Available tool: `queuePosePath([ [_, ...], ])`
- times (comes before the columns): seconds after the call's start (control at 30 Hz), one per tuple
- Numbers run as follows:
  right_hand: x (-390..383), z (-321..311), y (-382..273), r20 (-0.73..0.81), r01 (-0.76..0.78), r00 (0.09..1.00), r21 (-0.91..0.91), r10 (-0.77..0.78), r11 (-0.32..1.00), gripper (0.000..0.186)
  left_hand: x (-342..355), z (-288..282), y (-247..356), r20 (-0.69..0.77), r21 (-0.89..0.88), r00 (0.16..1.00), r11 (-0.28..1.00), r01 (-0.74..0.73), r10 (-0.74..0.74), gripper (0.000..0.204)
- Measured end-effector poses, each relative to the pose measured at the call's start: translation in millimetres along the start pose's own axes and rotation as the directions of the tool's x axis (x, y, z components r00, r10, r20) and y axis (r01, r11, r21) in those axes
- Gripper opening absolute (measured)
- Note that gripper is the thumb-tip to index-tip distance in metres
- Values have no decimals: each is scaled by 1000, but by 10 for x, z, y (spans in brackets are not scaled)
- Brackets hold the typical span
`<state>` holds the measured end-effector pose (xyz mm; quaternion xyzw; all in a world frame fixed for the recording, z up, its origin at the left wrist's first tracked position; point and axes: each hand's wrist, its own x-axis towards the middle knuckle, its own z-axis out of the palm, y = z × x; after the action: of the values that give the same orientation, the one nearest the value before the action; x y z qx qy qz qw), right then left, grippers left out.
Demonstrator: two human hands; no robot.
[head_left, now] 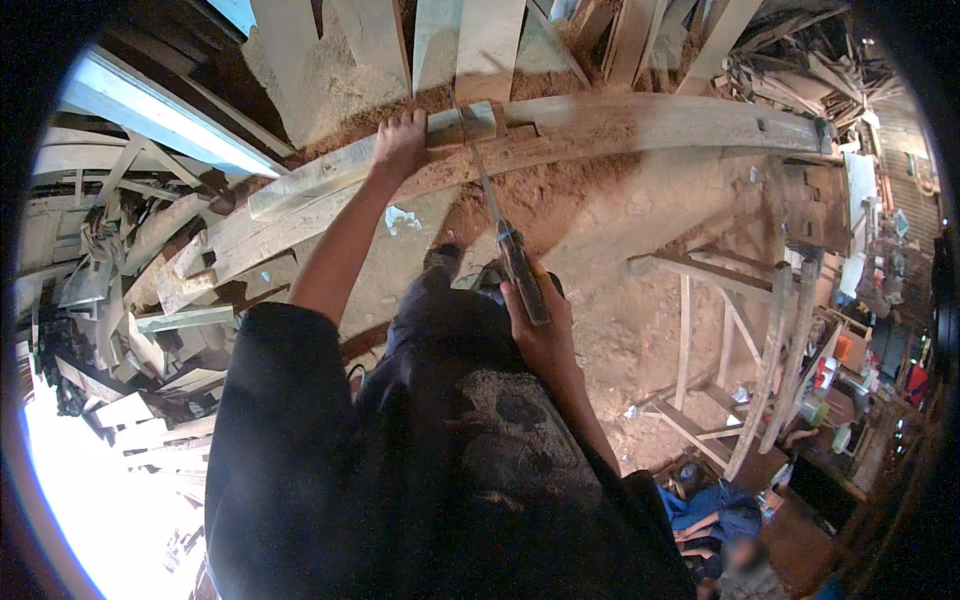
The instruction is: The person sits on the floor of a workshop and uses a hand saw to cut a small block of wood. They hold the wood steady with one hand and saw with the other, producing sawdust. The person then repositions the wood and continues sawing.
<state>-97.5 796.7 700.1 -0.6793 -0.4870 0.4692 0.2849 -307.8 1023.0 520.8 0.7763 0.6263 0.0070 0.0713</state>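
Observation:
My right hand [543,318] is closed around the dark handle of a hand saw [482,175], which has an orange patch. The narrow blade points away from me and lies across a pale wooden piece [330,172] near its right end. How deep the blade sits in the wood cannot be made out. To the left of the blade, my left hand [402,143] grips this same piece, its fingers curled over the far edge. The piece rests along a long wooden beam [700,122] that runs from side to side in front of me.
Reddish sawdust [565,195] covers the ground under the beam. Boards [487,45] lean beyond it, and scrap wood [150,340] is heaped at left. A wooden frame [725,330] stands at right. Near the lower right is another person in blue [720,508].

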Motion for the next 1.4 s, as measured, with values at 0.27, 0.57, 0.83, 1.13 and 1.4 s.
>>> queuePosePath([
  [0.27, -576, -307, -276, 39, -143, 988, -82, 147, 986, 43, 131, 303, -113, -62, 76, 998, 997, -6, 10, 77],
  [0.57, -774, -394, -291, 32, -208, 976, -128, 213, 970, 46, 128, 341, -178, -81, 86, 995, 995, -53, 60, 82],
  [0.83, -520, -79, -134, -44, -163, 986, -78, 160, 984, 46, 76, 521, -172, -21, 121, 998, 991, -53, 56, 75],
  [1.13, -637, 120, 185, -104, -43, 994, -37, 38, 998, 48, 77, 420, -118, -57, 82, 991, 990, -116, 121, 32],
  [1.4, -1049, 88, 321, -124, -143, 985, -208, 119, 968, 49, 60, 345, -167, -24, 114, 991, 985, -127, 130, 36],
])
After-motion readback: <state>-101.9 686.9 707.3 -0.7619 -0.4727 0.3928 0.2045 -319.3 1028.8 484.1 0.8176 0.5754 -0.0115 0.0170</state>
